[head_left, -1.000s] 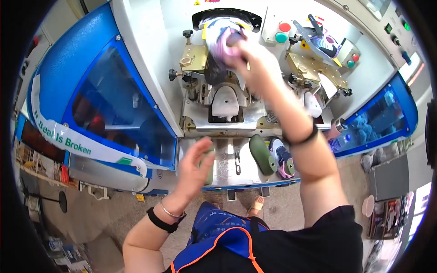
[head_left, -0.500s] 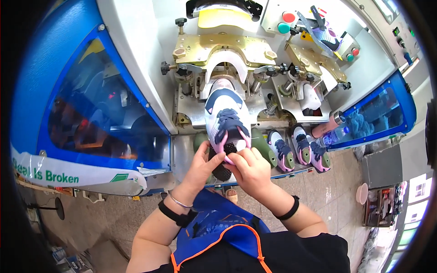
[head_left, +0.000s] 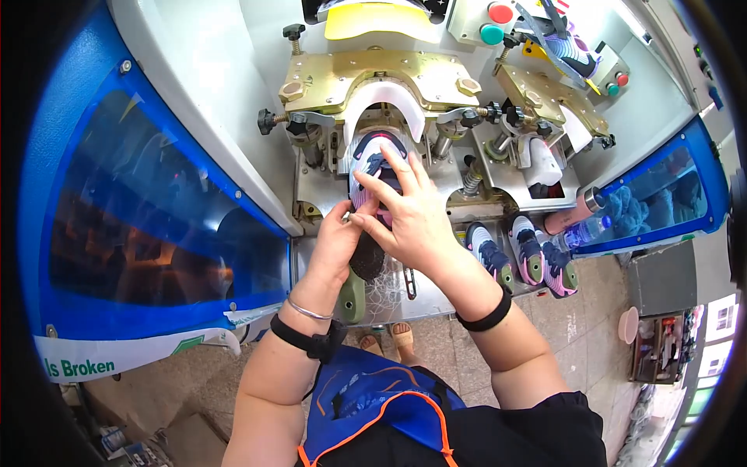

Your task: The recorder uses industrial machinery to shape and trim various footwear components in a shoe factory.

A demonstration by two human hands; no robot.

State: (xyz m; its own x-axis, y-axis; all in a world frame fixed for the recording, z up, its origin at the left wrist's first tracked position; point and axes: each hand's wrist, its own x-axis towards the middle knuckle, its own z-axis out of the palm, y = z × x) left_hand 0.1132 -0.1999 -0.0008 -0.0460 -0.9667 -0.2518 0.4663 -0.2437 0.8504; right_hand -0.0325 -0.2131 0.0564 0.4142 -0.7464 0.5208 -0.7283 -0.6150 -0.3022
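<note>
The sneaker (head_left: 368, 159), with white, navy and pink areas, is at the front of the left-hand press station, toe toward the machine and just in front of the white U-shaped pad (head_left: 383, 92). The pad sits beneath the front edge of the gold mounting plate (head_left: 381, 70). The right hand (head_left: 416, 222) is open, fingers spread across the sneaker's upper. The left hand (head_left: 333, 243) is curled at the sneaker's rear end; its fingertips are partly hidden, so whether it grips cannot be determined. A dark textured piece (head_left: 367, 259) shows just beside the left hand. Below, the metal counter (head_left: 383, 310) carries an olive-green shoe last (head_left: 353, 300) and a narrow dark tool (head_left: 410, 283). To the right stand three sneakers (head_left: 527, 247) in a row, green material visible at their heel ends. A pink flask (head_left: 572, 215) and a clear bottle (head_left: 587, 231) lie beyond them. A control box (head_left: 462, 25) with red and green push-buttons is mounted above.
</note>
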